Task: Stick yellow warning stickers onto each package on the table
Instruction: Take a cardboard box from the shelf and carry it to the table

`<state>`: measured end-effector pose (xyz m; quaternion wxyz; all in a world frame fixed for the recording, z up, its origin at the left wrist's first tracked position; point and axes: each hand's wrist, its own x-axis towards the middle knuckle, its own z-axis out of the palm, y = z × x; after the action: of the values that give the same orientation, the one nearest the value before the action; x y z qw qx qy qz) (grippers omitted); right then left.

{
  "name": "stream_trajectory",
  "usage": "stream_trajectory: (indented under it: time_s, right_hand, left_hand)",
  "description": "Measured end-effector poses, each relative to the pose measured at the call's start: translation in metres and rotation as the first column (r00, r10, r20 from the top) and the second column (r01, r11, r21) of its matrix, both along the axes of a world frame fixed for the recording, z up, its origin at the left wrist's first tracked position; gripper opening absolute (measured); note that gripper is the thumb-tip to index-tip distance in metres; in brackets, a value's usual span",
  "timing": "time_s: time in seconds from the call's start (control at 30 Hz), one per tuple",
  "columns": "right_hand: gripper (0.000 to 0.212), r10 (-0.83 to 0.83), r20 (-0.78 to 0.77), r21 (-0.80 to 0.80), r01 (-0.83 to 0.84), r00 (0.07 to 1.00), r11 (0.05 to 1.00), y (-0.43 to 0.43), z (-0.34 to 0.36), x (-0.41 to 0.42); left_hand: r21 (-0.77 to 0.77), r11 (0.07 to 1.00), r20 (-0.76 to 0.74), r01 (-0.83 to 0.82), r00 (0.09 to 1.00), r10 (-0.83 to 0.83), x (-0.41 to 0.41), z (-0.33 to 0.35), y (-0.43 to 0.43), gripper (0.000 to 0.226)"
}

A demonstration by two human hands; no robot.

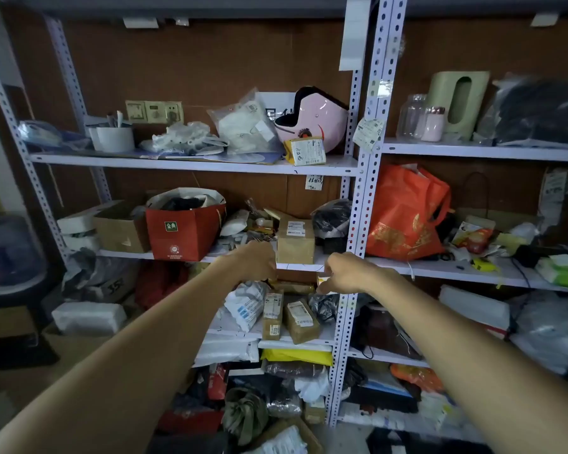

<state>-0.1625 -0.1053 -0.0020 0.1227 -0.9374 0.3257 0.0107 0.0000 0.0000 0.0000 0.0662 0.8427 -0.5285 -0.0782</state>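
hands both reach toward the metal rack (pixel 357 204), arms stretched out in front of me. my right hand (pixel 350 273) pinches a small yellow sticker (pixel 323 280) between thumb and fingertips, just below the front edge of the middle shelf (pixel 440 268). my left hand (pixel 258 261) is up at that same edge, fingers curled away from me; i cannot tell whether they grip anything. just beyond my left knuckles a brown box (pixel 295 245) with white labels stands on the middle shelf, a red paper bag (pixel 185 232) to its left. on the shelf below, under my hands, two brown parcels (pixel 301 322) with white labels lean side by side, and a white mailer bag (pixel 246 304) lies to their left. an orange bag (pixel 404 214) sits in the right bay and a pink helmet (pixel 312 121) on the upper shelf.
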Motion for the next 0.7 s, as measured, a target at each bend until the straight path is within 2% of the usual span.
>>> stream_trajectory:
  time_s: [0.07, 0.17, 0.37, 0.47, 0.6, 0.7]
  right_hand:
    - [0.056, 0.012, -0.01, -0.002, -0.012, 1.0, 1.0, -0.008, 0.001, -0.003]
    - [0.05, 0.017, -0.023, 0.011, -0.017, 1.0, 1.0, -0.022, -0.002, -0.001]
    - [0.046, 0.01, -0.031, 0.011, -0.009, 0.999, 1.0, -0.058, -0.013, 0.03]
    - [0.029, 0.027, -0.035, 0.013, -0.027, 0.999, 1.0, -0.079, -0.015, 0.052]
    - [0.04, 0.014, -0.009, 0.039, -0.014, 1.0, 0.999, -0.107, -0.018, 0.084]
    - [0.043, -0.006, -0.053, 0.031, 0.008, 0.999, 0.999, -0.13, -0.018, 0.111]
  left_hand:
    - [0.012, 1.0, 0.01, -0.015, 1.0, 0.015, -0.002, 0.001, -0.007, 0.031]
    - [0.009, 1.0, 0.001, -0.025, 1.0, 0.025, 0.003, -0.003, -0.014, 0.034]
    - [0.019, 0.999, -0.018, -0.026, 0.999, 0.027, 0.032, -0.015, -0.042, 0.026]
    - [0.022, 1.0, -0.029, -0.015, 0.999, 0.016, 0.051, -0.018, -0.059, 0.033]
    - [0.009, 1.0, 0.0, 0.03, 1.0, -0.03, 0.095, -0.028, -0.095, 0.024]
    - [0.0, 0.998, 0.0, 0.059, 0.998, -0.059, 0.13, -0.034, -0.125, 0.019]
